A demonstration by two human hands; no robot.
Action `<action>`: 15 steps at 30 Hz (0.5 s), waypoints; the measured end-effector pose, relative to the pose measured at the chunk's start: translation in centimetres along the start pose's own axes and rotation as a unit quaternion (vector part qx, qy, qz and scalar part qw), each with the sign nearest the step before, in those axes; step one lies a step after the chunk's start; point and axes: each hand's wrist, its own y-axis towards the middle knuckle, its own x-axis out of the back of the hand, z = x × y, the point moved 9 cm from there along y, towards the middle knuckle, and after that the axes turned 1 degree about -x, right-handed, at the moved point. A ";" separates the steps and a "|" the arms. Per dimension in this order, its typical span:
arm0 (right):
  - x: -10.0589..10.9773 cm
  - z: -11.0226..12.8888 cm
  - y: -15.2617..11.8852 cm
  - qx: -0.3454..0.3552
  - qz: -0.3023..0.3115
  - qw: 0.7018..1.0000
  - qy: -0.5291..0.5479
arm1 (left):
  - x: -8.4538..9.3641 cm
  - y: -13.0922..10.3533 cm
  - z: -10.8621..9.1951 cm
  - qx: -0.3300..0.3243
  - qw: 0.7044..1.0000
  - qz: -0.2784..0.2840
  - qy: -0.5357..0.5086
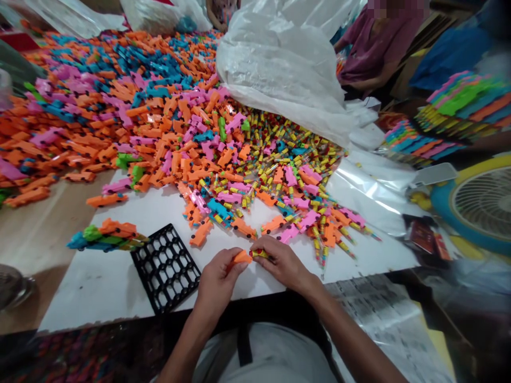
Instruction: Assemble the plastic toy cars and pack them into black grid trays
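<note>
Here, the left hand (pixel 219 270) pinches an orange car (pixel 241 257) and the right hand (pixel 282 261) a yellow tube (pixel 260 254), fingertips closed on each. Car and tube meet nearly end to end, long axes running roughly sideways; contact is unclear. Smooth plastic car, slim tube; a gridded black rack (pixel 165 269) lies leftward.

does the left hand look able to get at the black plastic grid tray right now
Probably yes: the black grid tray lies right beside the left hand with nothing visible between them, though that hand pinches an orange plastic piece.
</note>
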 end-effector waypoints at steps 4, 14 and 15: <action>-0.3 0.6 0.0 0.025 0.031 0.999 -0.023 | -0.1 -0.1 0.1 0.008 1.000 0.003 0.011; -1.7 1.4 -1.3 0.108 0.045 0.986 -0.116 | -1.0 -1.3 2.1 0.178 0.976 0.008 -0.126; -2.0 1.5 -1.7 0.113 0.040 0.984 -0.133 | -1.3 -1.4 2.2 0.188 0.973 0.019 -0.132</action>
